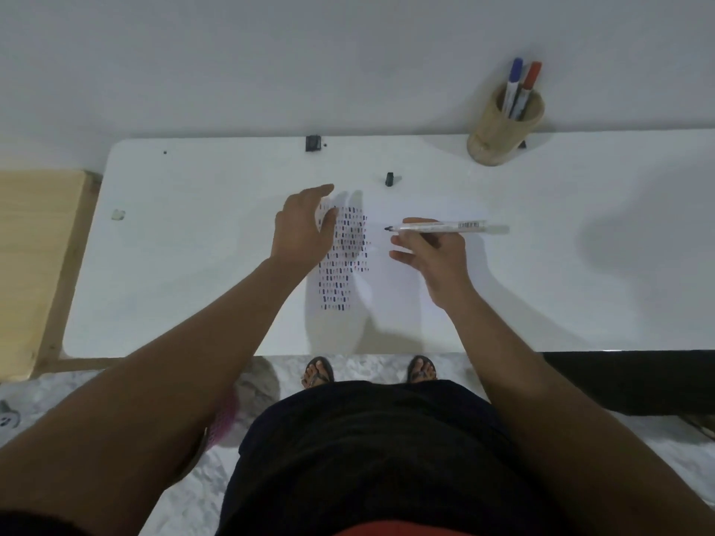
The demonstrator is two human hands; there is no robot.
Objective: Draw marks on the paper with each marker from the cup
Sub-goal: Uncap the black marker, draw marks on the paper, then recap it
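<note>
A white sheet of paper (390,288) lies on the white table (185,265), its left part covered with rows of short dark and reddish marks (344,257). My right hand (433,257) grips an uncapped black-tipped marker (445,226), held level above the paper with its tip pointing left. My left hand (303,226) hovers over the paper's upper left corner, fingers spread, holding nothing. A black cap (389,179) stands just beyond the paper. The bamboo cup (503,129) at the back right holds a blue-capped marker (512,85) and a red-capped marker (529,89).
A small black clip-like object (312,143) sits at the table's far edge. A small pale scrap (118,215) lies at the left. A wooden board (35,257) adjoins the table's left side. The white wall rises behind.
</note>
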